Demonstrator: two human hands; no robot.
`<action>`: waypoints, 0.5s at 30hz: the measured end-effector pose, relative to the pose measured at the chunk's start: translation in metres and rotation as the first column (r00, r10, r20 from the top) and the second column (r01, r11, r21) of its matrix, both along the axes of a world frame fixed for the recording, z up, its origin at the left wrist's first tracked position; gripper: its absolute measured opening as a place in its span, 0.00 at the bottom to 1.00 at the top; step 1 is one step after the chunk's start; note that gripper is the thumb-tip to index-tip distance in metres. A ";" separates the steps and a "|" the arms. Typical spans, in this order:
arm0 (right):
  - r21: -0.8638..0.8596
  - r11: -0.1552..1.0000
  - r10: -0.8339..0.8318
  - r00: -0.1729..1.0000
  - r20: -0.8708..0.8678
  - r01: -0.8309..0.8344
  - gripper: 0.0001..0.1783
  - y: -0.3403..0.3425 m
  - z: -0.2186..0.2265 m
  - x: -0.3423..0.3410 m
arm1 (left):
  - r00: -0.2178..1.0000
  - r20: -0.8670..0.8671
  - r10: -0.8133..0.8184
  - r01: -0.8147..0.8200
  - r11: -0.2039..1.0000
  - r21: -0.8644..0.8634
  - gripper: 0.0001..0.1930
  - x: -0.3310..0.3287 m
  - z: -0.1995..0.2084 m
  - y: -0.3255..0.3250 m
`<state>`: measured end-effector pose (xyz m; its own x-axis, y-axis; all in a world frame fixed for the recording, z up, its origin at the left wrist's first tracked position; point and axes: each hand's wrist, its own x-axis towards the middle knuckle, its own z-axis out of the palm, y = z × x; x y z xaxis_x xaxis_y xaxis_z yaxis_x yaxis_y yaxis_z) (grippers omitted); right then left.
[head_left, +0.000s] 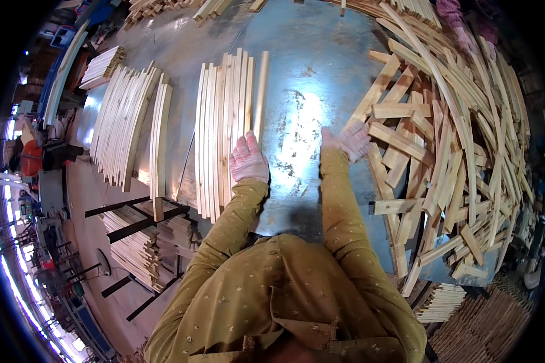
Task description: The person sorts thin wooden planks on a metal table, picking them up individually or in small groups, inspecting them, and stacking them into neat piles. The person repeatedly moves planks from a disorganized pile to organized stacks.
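Note:
My left hand (pixel 249 162), in a pale glove, lies with its fingers stretched out over the right edge of a row of wooden strips (pixel 217 127). One strip (pixel 261 91) stands slightly apart along that row's right side, and its near end is by my fingertips. Farther right, my gloved right hand (pixel 349 143) is open, fingers spread toward a jumbled heap of wood offcuts (pixel 399 142). It appears to hold nothing; whether it touches the nearest piece I cannot tell. Between my hands shows the shiny metal tabletop (pixel 297 175).
More strips (pixel 124 121) lie side by side at the left, with a narrow bundle (pixel 159 139) overhanging the table edge. Below are stacked strips (pixel 133 248) on dark metal bars (pixel 130 224). Long bent strips (pixel 448 91) cross the heap. At the far right is another person's hand (pixel 463 39).

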<state>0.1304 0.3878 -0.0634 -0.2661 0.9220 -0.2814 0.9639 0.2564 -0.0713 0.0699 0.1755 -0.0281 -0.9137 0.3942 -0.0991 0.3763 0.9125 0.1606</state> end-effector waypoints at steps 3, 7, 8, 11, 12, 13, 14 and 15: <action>0.101 0.995 0.006 0.999 -0.047 -0.002 0.59 0.001 -0.003 0.002 | 0.970 -0.238 -0.040 0.008 0.991 -0.134 0.37 -0.010 -0.017 -0.007; 0.076 0.991 -0.100 0.983 -0.154 0.113 0.52 0.006 0.009 0.002 | 0.983 -0.101 -0.150 0.165 0.974 0.155 0.39 0.012 0.001 -0.001; -0.010 0.994 -0.109 0.936 -0.335 0.112 0.45 -0.001 0.018 0.008 | 0.990 0.016 -0.142 0.129 0.937 0.324 0.40 0.016 0.004 0.005; -0.288 0.956 -0.186 0.652 -0.735 -0.052 0.30 -0.055 0.042 0.039 | 0.891 0.437 -0.125 -0.195 0.764 0.615 0.41 0.030 0.020 0.027; -0.322 0.943 -0.201 0.631 -0.750 -0.082 0.32 -0.065 -0.001 0.056 | 0.794 0.593 -0.135 -0.392 0.632 0.669 0.40 0.031 0.007 0.038; -0.326 0.945 -0.262 0.546 -0.796 -0.022 0.30 -0.073 -0.010 0.064 | 0.859 0.496 -0.130 -0.253 0.733 0.631 0.41 0.029 0.001 0.042; -0.338 0.940 -0.319 0.446 -0.836 0.038 0.28 -0.081 -0.014 0.070 | 0.911 0.386 -0.145 -0.108 0.820 0.562 0.43 0.025 -0.001 0.044; -0.355 0.931 -0.364 0.333 -0.870 0.090 0.26 -0.082 -0.017 0.071 | 0.943 0.291 -0.163 0.008 0.884 0.467 0.45 0.021 0.005 0.055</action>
<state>0.2016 0.3054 -0.0803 -0.2696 0.9436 -0.1920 0.2771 -0.1149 -0.9540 0.0905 0.2304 -0.0234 -0.8251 0.5404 -0.1645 0.3085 0.6751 0.6701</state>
